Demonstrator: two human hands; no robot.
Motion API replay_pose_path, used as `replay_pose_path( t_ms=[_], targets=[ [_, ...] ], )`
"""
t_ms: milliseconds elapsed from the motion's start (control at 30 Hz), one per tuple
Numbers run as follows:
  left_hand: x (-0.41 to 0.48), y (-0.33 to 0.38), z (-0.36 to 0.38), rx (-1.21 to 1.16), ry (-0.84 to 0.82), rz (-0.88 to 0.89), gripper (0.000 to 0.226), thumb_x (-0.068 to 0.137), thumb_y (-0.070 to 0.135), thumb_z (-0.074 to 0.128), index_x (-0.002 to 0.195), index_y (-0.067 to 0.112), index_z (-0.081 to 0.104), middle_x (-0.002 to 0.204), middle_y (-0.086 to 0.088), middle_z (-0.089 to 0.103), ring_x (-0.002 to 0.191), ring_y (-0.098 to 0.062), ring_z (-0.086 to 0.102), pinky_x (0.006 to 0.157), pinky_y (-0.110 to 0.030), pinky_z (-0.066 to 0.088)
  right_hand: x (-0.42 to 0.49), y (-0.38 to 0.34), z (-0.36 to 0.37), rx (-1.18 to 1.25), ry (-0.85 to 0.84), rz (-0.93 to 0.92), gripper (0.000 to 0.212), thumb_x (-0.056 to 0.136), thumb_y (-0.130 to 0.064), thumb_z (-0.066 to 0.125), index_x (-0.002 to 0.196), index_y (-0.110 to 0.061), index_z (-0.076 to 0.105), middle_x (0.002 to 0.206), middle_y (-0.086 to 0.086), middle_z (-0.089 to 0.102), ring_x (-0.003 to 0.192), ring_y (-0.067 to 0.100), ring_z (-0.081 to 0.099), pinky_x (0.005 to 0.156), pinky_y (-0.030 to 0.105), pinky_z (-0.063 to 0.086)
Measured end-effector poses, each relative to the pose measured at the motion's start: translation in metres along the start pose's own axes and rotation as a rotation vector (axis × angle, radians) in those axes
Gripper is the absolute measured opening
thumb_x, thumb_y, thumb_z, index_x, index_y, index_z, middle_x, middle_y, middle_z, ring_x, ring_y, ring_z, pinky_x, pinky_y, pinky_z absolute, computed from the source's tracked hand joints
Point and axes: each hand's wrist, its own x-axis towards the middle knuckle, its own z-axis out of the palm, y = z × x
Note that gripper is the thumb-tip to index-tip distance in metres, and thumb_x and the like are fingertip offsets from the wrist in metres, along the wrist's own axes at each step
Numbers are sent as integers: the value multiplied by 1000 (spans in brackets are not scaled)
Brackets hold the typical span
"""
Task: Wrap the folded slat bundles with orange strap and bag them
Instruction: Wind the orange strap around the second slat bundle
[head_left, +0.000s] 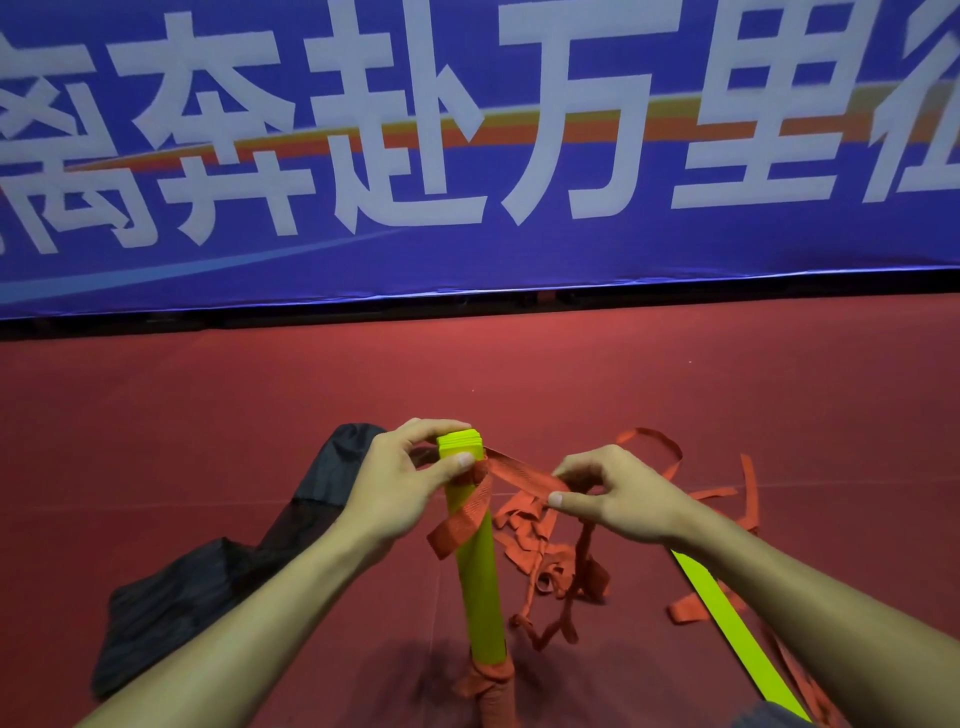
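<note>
A bundle of bright yellow-green slats (480, 582) stands nearly upright in front of me, its lower end wrapped in orange strap. My left hand (410, 478) grips the bundle's top end, thumb pressing the orange strap (519, 475) against it. A loop of that strap hangs down the bundle's front. My right hand (618, 493) pinches the strap just right of the bundle and holds it taut. More orange strap lies in a loose tangle on the floor below my right hand. A black bag (208, 571) lies crumpled on the floor at the left.
A single yellow-green slat (727, 618) lies flat on the red floor (260, 415) under my right forearm. A large blue banner (467, 156) with white characters stands across the back.
</note>
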Motion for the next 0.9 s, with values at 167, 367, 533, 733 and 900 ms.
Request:
replay_pose_path(
  t_ms=[167,367,533,733,900],
  targets=[
    [2,-2,0,0,21,4,34,82,-3,76,96,28,74,103,-5,74,94,-18,71,87,-31,55,0,2,-3,-39,64,-44,4,85,-23,74,86,-21,71,76,-2,70,70,12,62,68,31,49],
    [4,-3,2,4,65,-15,32,81,0,78,95,28,75,100,-4,75,94,-25,72,91,-43,57,-8,6,-8,-82,211,-11,17,76,-32,82,75,-17,73,60,-6,65,54,1,54,55,21,40],
    [2,3,10,20,20,-5,29,79,2,81,92,27,75,97,-4,76,94,-29,71,89,-47,57,-12,-14,6,420,138,37,15,90,-25,68,101,-16,71,64,-1,59,58,8,51,55,19,38],
    [-4,10,18,48,-60,38,28,78,6,82,93,28,75,98,-1,74,87,-11,68,83,-33,57,-8,-25,15,558,29,91,28,85,-28,70,85,0,64,61,8,63,59,23,56,53,29,40],
    [-4,9,16,53,-63,32,26,78,9,83,94,28,75,98,0,74,92,-18,70,85,-36,58,-6,-24,11,454,120,49,15,81,-12,78,79,-3,66,64,20,66,58,16,63,61,31,46]
  ],
)
